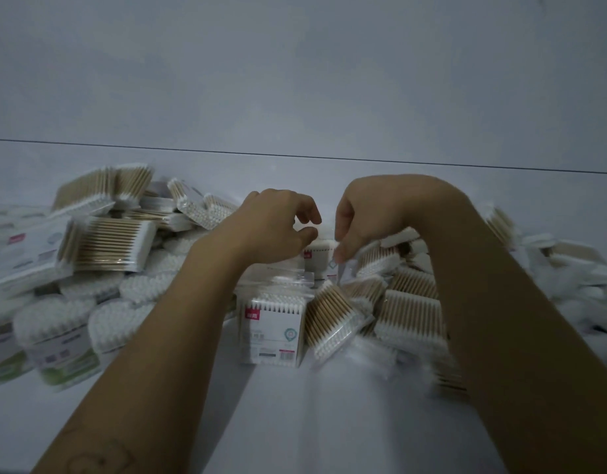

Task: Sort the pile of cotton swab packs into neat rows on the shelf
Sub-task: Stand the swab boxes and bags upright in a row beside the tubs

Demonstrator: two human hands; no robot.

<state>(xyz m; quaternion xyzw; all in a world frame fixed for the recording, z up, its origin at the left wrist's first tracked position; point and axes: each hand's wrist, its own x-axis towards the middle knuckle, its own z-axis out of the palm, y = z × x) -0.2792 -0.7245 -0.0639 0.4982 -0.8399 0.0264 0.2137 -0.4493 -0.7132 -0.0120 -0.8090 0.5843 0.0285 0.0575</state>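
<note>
- Across the white shelf (329,422) sprawls a loose pile of swab packs (113,244), probably dozens; blur prevents an exact count.
- One front pack (268,325) stands upright between the forearms.
- Several round tubs (60,331) crowd the left edge.
- Two hands: the left hand (278,222) is curled over the pile, grip unclear; the right hand (367,217) pinches the middle pack (320,254) by its top.
- The right forearm hides packs beneath it.

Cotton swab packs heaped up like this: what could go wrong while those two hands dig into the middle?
The tilted pack leans on the upright pack; moving either may topple both. The forearm of the right hand passes over the right-side packs and could sweep them aside. The perched pack at the left sits on top of others and might slide off.
</note>
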